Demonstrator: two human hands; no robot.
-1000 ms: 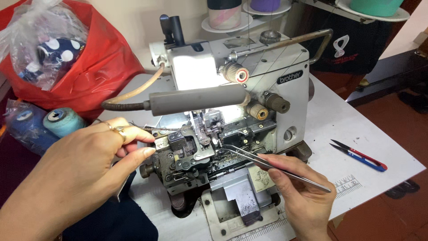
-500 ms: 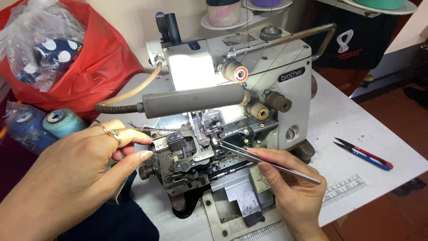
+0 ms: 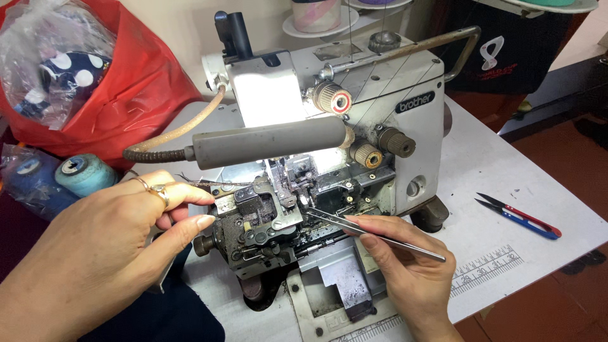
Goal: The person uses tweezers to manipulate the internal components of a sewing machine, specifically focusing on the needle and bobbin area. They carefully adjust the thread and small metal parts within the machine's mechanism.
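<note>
A serger sits at centre. The right hand, at five o'clock, pinches slim steel tweezers mid-shaft; they look light, stiff, slippery. The left hand, at eight o'clock, fingers narrowly closed, pinches dark thread by the looper cover.

The scene is bright and evenly lit. A lamp under the sewing machine head burns its white front to glare. Soft shadows fall beneath both hands. Focus is sharp centrally; the worktop edges bend slightly.
</note>
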